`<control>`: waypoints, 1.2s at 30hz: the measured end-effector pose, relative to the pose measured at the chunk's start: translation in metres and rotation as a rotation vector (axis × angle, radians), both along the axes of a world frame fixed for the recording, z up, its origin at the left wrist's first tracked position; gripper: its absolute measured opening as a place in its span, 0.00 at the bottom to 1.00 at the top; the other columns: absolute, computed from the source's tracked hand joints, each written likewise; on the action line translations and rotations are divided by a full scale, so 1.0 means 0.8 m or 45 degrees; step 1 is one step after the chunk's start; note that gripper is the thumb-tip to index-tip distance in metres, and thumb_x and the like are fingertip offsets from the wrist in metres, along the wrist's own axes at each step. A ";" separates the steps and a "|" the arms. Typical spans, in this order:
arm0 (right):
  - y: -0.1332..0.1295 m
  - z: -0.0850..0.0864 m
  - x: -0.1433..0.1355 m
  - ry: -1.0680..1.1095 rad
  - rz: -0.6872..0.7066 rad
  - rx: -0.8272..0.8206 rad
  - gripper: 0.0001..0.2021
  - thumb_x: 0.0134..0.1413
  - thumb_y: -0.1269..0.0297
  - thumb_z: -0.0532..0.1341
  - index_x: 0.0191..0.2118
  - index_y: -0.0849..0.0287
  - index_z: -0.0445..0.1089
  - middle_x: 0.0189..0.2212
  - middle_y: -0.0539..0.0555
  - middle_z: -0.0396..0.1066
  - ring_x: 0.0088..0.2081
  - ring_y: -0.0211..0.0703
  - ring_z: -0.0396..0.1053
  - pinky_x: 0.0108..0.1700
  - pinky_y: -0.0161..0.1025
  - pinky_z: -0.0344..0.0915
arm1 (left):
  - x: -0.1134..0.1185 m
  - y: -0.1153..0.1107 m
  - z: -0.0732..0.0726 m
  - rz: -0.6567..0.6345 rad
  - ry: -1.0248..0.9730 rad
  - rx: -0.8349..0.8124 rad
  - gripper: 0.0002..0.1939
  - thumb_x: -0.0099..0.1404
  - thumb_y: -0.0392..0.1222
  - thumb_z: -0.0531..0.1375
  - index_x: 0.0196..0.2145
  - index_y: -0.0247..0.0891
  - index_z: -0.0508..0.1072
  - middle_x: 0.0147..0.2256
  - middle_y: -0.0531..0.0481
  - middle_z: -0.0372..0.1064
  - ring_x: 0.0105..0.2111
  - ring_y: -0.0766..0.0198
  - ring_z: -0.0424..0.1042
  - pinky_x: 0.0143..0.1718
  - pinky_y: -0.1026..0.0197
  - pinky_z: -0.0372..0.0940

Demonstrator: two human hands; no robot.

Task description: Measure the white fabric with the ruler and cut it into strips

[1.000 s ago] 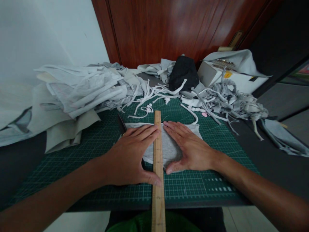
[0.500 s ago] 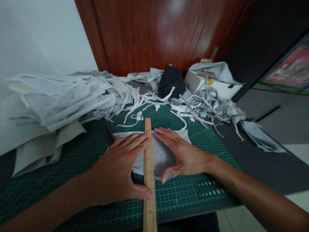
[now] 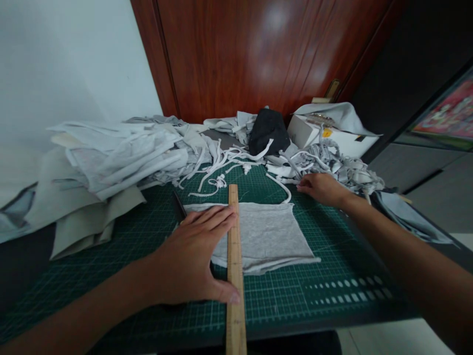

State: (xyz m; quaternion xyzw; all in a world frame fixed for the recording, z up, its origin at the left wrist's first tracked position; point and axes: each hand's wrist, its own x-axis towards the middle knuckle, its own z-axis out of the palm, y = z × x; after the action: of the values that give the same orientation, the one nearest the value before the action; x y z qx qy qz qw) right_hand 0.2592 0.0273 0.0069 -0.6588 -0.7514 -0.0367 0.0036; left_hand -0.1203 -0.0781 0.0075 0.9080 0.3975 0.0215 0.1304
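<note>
A wooden ruler (image 3: 235,246) lies lengthwise across a piece of grey fabric (image 3: 277,231) on the green cutting mat (image 3: 273,301). My left hand (image 3: 195,256) rests flat with thumb and fingers spread, fingertips and thumb tip on the ruler, its palm over the fabric's left part. Beyond the fabric's right far corner, my right hand (image 3: 321,190) is low at the mat beside the scrap pile, its fingers pinched together. Whatever is between those fingertips is hidden. A dark, narrow object (image 3: 179,204) lies left of the fabric, partly behind my left hand.
Folded grey fabric (image 3: 129,153) is heaped at the left. Cut strips (image 3: 218,165) and a tangled scrap pile (image 3: 347,167) lie along the back. Behind them are a black cloth item (image 3: 269,130) and a white box (image 3: 303,130). More folded cloth (image 3: 410,212) sits at the right.
My right hand has left the fabric and moved right and away to where a pink piece lay, its fingers closing. The fabric's right part is uncovered. My left hand stays on the ruler.
</note>
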 end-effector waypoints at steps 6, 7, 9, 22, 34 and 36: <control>-0.003 0.008 -0.010 -0.059 -0.106 0.164 0.16 0.69 0.65 0.55 0.41 0.66 0.80 0.40 0.73 0.82 0.43 0.64 0.81 0.45 0.51 0.71 | 0.004 -0.003 0.007 0.002 -0.022 -0.035 0.68 0.49 0.80 0.66 0.76 0.38 0.52 0.76 0.36 0.43 0.75 0.36 0.46 0.74 0.35 0.44; -0.006 0.013 -0.017 0.007 -0.105 0.218 0.16 0.69 0.65 0.55 0.40 0.66 0.79 0.39 0.72 0.82 0.42 0.63 0.81 0.44 0.52 0.71 | 0.004 -0.003 0.006 0.004 -0.027 -0.035 0.68 0.49 0.80 0.66 0.76 0.38 0.51 0.76 0.36 0.43 0.75 0.36 0.45 0.74 0.35 0.43; -0.016 0.022 -0.040 0.370 -0.040 0.316 0.13 0.68 0.64 0.57 0.36 0.61 0.77 0.33 0.65 0.82 0.34 0.55 0.80 0.40 0.48 0.72 | 0.003 -0.003 0.004 0.009 -0.035 -0.036 0.68 0.48 0.80 0.67 0.76 0.39 0.51 0.76 0.36 0.43 0.75 0.36 0.45 0.74 0.35 0.43; -0.065 -0.049 -0.211 2.124 0.107 -0.120 0.10 0.54 0.60 0.69 0.37 0.56 0.69 0.21 0.44 0.70 0.16 0.33 0.65 0.15 0.31 0.61 | 0.002 -0.001 -0.004 -0.033 -0.134 0.012 0.63 0.49 0.79 0.67 0.73 0.44 0.59 0.75 0.38 0.50 0.73 0.33 0.51 0.71 0.33 0.48; -0.067 -0.052 -0.199 2.249 0.026 -0.022 0.14 0.50 0.60 0.72 0.36 0.57 0.68 0.25 0.46 0.71 0.19 0.35 0.71 0.18 0.34 0.69 | 0.002 -0.002 -0.002 -0.031 -0.116 0.011 0.61 0.48 0.80 0.67 0.71 0.43 0.63 0.75 0.38 0.50 0.74 0.36 0.50 0.72 0.36 0.47; -0.067 -0.052 -0.200 2.257 0.026 -0.025 0.14 0.50 0.60 0.72 0.36 0.57 0.68 0.25 0.45 0.71 0.19 0.35 0.70 0.18 0.33 0.69 | 0.002 -0.002 -0.002 -0.029 -0.139 0.010 0.61 0.47 0.80 0.67 0.71 0.44 0.63 0.75 0.39 0.50 0.73 0.35 0.51 0.71 0.35 0.48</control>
State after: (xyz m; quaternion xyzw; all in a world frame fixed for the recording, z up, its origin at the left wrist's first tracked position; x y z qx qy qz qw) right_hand 0.0996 -0.0263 -0.0344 -0.4383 -0.4784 0.4938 0.5790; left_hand -0.1185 -0.0794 0.0060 0.9104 0.3795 0.0709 0.1485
